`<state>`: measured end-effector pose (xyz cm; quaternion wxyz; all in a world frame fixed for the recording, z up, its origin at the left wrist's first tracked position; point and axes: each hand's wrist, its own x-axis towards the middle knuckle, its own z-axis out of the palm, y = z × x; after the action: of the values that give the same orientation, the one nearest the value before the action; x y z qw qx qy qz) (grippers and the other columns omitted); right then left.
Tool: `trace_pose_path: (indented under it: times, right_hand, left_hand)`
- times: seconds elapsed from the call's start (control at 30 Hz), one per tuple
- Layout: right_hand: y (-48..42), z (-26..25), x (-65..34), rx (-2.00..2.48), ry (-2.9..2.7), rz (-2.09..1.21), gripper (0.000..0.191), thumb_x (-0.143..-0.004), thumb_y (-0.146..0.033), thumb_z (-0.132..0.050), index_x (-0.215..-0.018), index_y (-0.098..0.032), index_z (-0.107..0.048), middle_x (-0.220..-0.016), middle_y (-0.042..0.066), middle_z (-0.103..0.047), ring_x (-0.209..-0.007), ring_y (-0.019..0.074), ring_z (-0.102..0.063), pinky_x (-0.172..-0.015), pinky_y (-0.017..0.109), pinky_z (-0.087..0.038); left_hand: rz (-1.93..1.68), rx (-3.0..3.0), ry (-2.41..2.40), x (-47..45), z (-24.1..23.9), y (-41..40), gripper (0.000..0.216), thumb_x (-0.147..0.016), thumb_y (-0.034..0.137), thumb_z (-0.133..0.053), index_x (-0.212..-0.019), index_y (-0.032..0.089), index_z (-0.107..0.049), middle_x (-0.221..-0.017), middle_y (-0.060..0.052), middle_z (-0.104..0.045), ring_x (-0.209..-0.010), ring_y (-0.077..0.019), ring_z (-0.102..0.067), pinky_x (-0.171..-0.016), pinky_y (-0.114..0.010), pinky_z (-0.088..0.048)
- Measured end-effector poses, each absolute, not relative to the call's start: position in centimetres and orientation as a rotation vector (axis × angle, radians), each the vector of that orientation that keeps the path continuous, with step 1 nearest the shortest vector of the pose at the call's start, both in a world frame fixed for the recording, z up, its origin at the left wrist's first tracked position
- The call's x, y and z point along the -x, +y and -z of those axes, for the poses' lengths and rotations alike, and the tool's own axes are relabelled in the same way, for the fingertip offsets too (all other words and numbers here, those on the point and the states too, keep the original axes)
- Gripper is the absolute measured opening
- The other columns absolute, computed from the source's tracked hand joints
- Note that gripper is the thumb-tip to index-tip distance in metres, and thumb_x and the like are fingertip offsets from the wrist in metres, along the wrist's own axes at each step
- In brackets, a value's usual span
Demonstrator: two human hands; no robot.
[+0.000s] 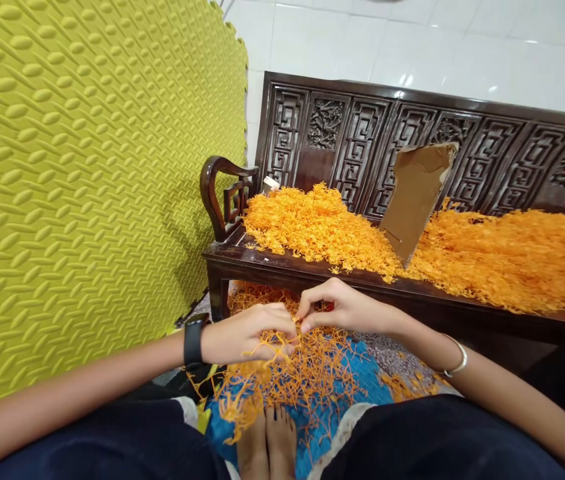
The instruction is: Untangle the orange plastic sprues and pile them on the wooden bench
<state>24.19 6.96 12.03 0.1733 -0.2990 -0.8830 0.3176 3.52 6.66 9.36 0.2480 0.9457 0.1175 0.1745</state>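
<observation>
My left hand (257, 332), with a black watch on its wrist, is closed around thin orange strands (269, 350), whose ends stick out between the fingers. Close against its fingertips, my right hand (345, 307) pinches thumb and forefinger on what looks like a small orange strand, mostly covered by the fingers. A bracelet circles that wrist. Below both hands, a loose tangle of orange strands (307, 380) is spread over a blue surface (362, 373). Another orange clump (237, 410) shows below my left hand, near my feet; whether it hangs from the hand I cannot tell.
A dark carved wooden bench (282, 267) stands ahead. On its seat are a heap of small orange branched pieces (312, 223) and a larger orange heap (517, 257), parted by an upright cardboard piece (415, 200). A yellow textured foam mat (102, 167) rises at the left.
</observation>
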Motion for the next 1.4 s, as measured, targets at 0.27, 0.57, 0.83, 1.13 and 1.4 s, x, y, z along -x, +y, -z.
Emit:
trace_pose_path:
  times: [0.27, 0.57, 0.83, 1.13, 1.4]
  right_hand:
    - [6.3, -11.5, -24.8, 0.917, -2.472, -1.121, 0.021, -0.079, -0.033, -0.059, -0.076, -0.012, -0.059, -0.067, 0.0, -0.058, -0.06, 0.0075, -0.051, -0.06, 0.02, -0.042]
    - [5.8, -11.0, -26.8, 0.771, -2.804, -1.226, 0.023, -0.087, -0.025, -0.045, -0.068, -0.014, -0.051, -0.059, -0.004, -0.044, -0.055, 0.0054, -0.04, -0.055, 0.019, -0.035]
    - [9.9, -9.7, -30.0, 1.152, -2.251, -1.186, 0.025, -0.077, -0.038, -0.059, -0.072, -0.014, -0.059, -0.069, 0.002, -0.061, -0.063, 0.0111, -0.057, -0.062, 0.025, -0.046]
    - [23.0, -11.6, -35.7, 1.72, -1.739, -0.16, 0.03, -0.073, -0.037, -0.06, -0.073, -0.008, -0.064, -0.07, 0.011, -0.065, -0.063, 0.0182, -0.061, -0.066, 0.031, -0.048]
    - [23.1, -7.7, -41.2, 1.882, -1.738, -0.023, 0.042, -0.065, -0.036, -0.068, -0.096, -0.008, -0.061, -0.106, 0.019, -0.06, -0.09, 0.0269, -0.06, -0.082, 0.039, -0.044]
  left_hand:
    - [-0.423, -2.601, 0.257, -3.6, -9.3, 6.4, 0.021, -0.087, 0.029, -0.044, -0.075, 0.017, -0.056, -0.074, -0.004, -0.056, -0.074, -0.0169, -0.046, -0.069, -0.027, -0.037]
    - [-0.295, -2.348, 0.338, -2.4, -8.9, 6.8, 0.041, -0.088, 0.035, -0.044, -0.052, 0.015, -0.044, -0.052, 0.002, -0.041, -0.05, -0.0089, -0.039, -0.052, -0.023, -0.031]
    - [-0.531, -2.165, 0.556, -1.0, -9.3, 7.9, 0.028, -0.088, 0.036, -0.043, -0.082, 0.013, -0.058, -0.076, -0.002, -0.056, -0.07, -0.0123, -0.05, -0.067, -0.025, -0.04]
    - [-0.651, -1.851, 0.497, -2.5, -8.0, 8.2, 0.055, -0.077, 0.021, -0.061, -0.125, 0.022, -0.035, -0.096, -0.003, -0.051, -0.088, -0.0155, -0.05, -0.08, -0.033, -0.04]
    - [-0.754, -1.72, 0.49, -3.1, -8.3, 8.3, 0.063, -0.076, 0.017, -0.059, -0.13, 0.024, -0.027, -0.095, -0.004, -0.051, -0.086, -0.0156, -0.049, -0.075, -0.032, -0.04]
